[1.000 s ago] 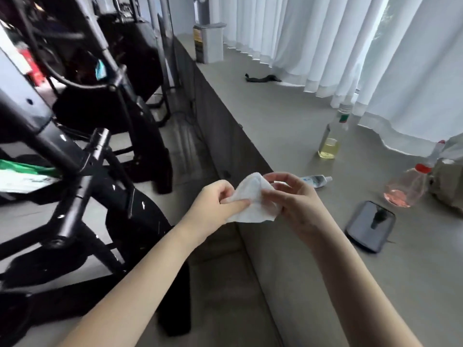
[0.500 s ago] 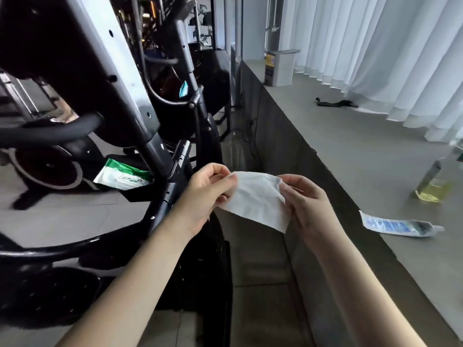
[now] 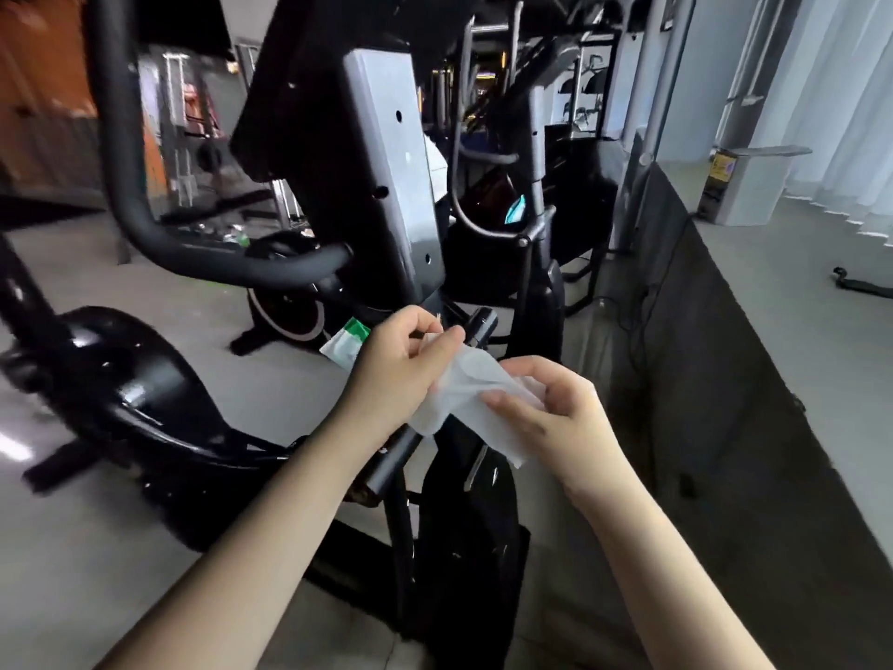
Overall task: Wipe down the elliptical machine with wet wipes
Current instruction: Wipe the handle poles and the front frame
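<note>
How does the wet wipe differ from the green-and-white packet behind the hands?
The wet wipe is white and crumpled; the packet is green-topped and flat. The wet wipe is pinched between left hand and right hand; the packet sits unheld, partly hidden. Both show white.

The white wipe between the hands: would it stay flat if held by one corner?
Probably not. The wipe creases and sags between the left hand and right hand, so it looks floppy. Fingertip pinches suffice to carry it, suggesting it is very light.
</note>
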